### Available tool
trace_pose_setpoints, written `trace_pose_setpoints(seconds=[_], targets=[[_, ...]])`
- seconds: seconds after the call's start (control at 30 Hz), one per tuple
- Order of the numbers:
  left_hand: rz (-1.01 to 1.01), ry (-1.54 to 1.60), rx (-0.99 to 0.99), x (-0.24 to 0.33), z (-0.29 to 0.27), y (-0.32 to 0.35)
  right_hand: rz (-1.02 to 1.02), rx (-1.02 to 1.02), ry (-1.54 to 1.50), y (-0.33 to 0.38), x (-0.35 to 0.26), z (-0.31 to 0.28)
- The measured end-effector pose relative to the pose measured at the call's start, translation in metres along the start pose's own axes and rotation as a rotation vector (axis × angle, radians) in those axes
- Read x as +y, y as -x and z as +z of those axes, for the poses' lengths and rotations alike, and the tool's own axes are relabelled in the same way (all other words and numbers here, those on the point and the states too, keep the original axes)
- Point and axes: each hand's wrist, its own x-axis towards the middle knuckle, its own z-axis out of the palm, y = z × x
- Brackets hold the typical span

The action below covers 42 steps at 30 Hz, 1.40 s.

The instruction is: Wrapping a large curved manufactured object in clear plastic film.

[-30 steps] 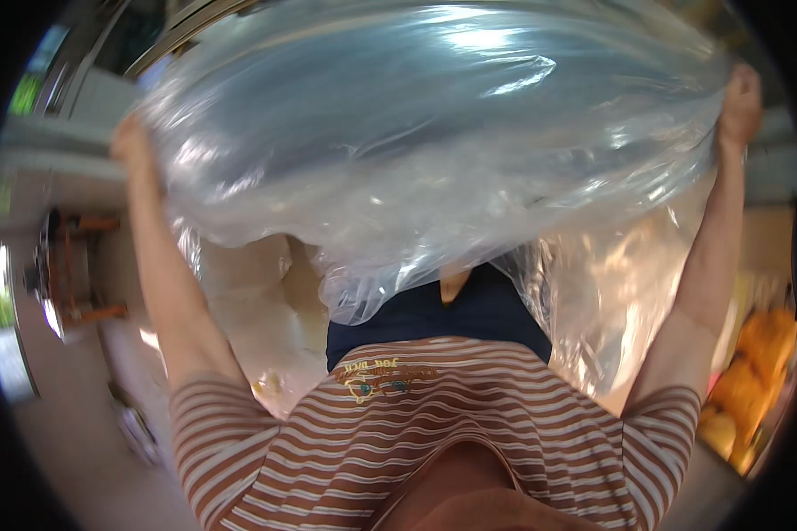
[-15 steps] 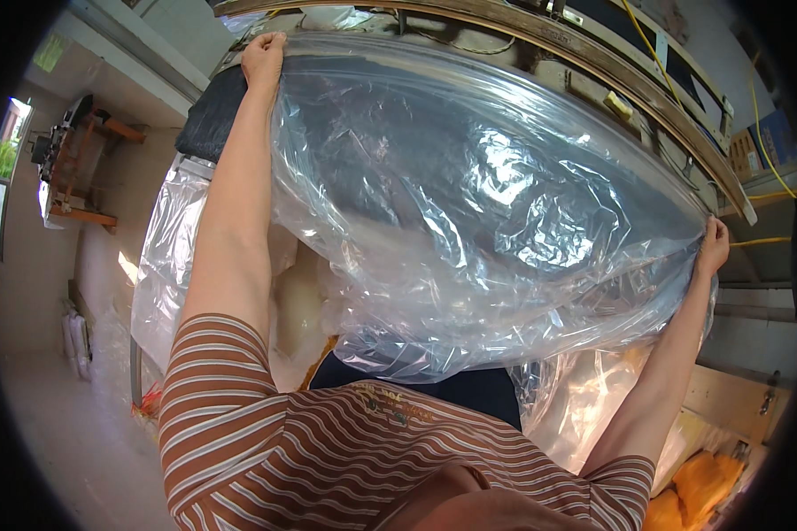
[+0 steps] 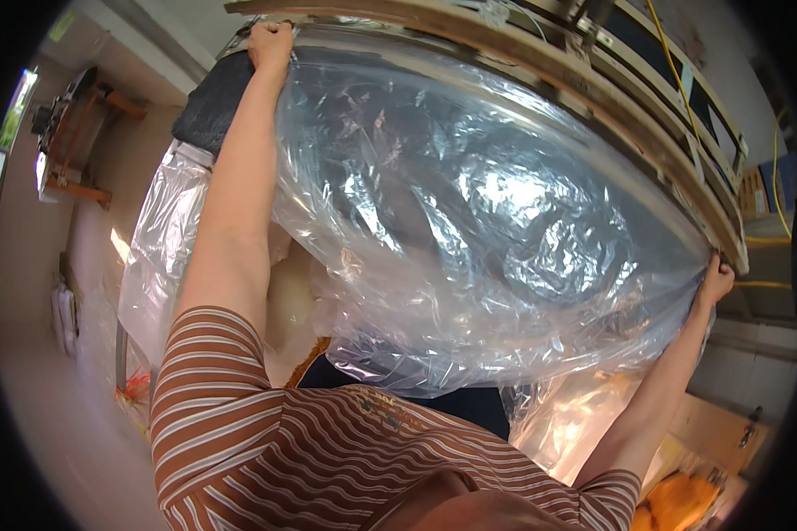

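A large clear plastic sheet (image 3: 469, 221) is stretched out in front of me, crinkled and shiny. My left hand (image 3: 270, 42) grips its upper left corner, arm raised high. My right hand (image 3: 715, 281) grips its far right edge, arm stretched out. The sheet lies up against a long wooden frame (image 3: 593, 97) that runs from top centre down to the right. A dark shape shows dimly through the plastic. My striped brown and white shirt (image 3: 328, 460) fills the lower middle.
More clear plastic (image 3: 155, 257) hangs at the left over a pale surface. A wooden stand with a dark object (image 3: 66, 133) sits far left. Orange items (image 3: 677, 504) lie at the lower right. Yellow cables (image 3: 682, 71) run along the upper right.
The sheet went from billowing overhead to lying spread against the wooden frame. My left hand rose to the top and my right hand dropped to the right edge; little moved in the last half second.
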Motion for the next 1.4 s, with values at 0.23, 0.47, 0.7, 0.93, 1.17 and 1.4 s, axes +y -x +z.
trace_pose_setpoints(seconds=[0.23,0.47,0.7,0.93,1.17,1.4], targets=[[-0.181,0.51,0.114,-0.015,-0.029,-0.016,0.201,-0.038,-0.331,0.006,-0.022,0.005],[-0.073,-0.559,-0.213,0.023,-0.02,0.01,0.373,-0.416,-0.329,0.011,-0.058,-0.029],[-0.053,0.216,-0.368,-0.076,-0.114,-0.111,-0.092,-0.804,-0.452,0.07,-0.111,-0.102],[0.727,-0.139,-0.405,0.064,-0.084,-0.006,0.04,-0.832,-0.721,0.129,-0.182,-0.179],[1.047,0.598,-0.907,0.327,-0.039,0.373,-0.138,-0.601,-0.748,0.153,-0.188,-0.222],[0.747,0.523,-1.171,0.285,0.013,0.384,-0.245,-0.868,0.062,0.288,0.013,-0.297]])
